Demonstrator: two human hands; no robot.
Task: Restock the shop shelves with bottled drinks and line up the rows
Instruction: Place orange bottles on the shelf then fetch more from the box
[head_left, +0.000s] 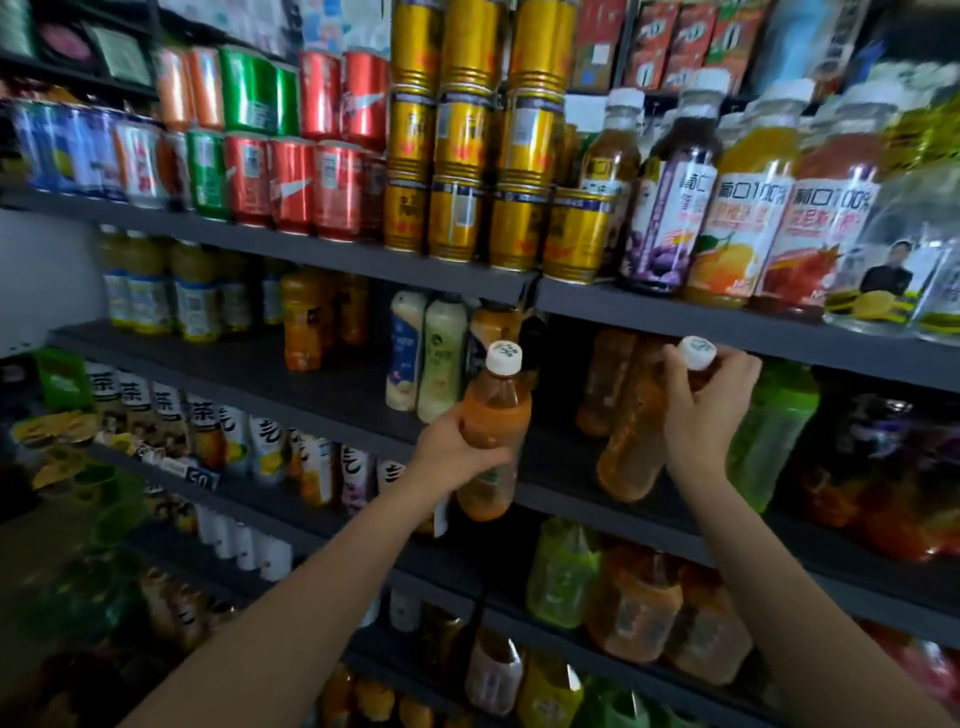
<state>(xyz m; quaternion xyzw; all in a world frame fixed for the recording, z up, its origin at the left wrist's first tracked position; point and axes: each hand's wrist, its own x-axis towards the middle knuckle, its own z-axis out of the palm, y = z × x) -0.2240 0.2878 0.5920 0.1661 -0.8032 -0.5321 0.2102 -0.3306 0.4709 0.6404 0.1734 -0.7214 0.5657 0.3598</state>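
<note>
My left hand (457, 449) grips an orange drink bottle (496, 421) with a white cap by its middle, holding it upright in front of the dark middle shelf (332, 395). My right hand (709, 410) grips the neck of a second orange bottle (631, 447) just below its white cap, tilted at the shelf's front edge. Another orange bottle (605, 384) stands behind it, and a green bottle (774, 436) stands to its right.
The shelf above (727, 317) carries gold cans (511, 228), red cans (291, 184) and juice bottles (727, 228). Two pale bottles (426, 358) stand left of my left-hand bottle. Tea bottles (208, 431) fill the lower left shelf, and more orange and green bottles sit below.
</note>
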